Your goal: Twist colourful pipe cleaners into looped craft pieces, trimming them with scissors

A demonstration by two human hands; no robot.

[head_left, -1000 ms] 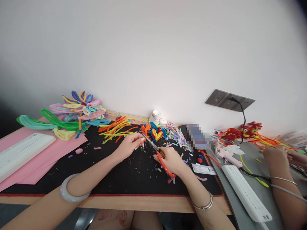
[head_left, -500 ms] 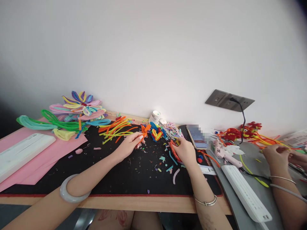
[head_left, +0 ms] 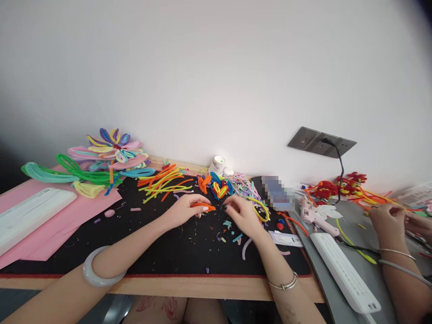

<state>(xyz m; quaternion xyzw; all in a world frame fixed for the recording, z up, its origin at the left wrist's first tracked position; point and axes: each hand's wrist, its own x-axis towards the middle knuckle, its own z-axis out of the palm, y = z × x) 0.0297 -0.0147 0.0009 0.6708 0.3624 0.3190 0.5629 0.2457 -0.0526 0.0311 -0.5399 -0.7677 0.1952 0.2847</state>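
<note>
The orange piece (head_left: 206, 207) is pinched in the left hand (head_left: 185, 209), whose grip is closed on it between thumb and fingers; its tip points towards the right hand (head_left: 243, 216). It is over the middle of the black mat (head_left: 145, 249), well in from the front edge of the worktop (head_left: 189, 287). The right hand's fingers are bent near that tip, with a narrow gap between; whether they pinch something small, I cannot tell. A yellow loop (head_left: 266, 211) lies just beside the right hand, on its far right side.

The widest room to move is towards the front edge, where the mat carries scattered scraps (head_left: 227, 224). Towards the back edge things crowd in: stems (head_left: 165, 182) behind the left hand, orange loops (head_left: 204, 183) and a blue-and-yellow bundle (head_left: 221, 186) behind the gap between the hands, and a cup (head_left: 218, 164) near the wall. Pink sheets (head_left: 70, 225) take up the left end. A phone (head_left: 278, 191) and a label (head_left: 286, 239) lie near the mat's right edge.
</note>
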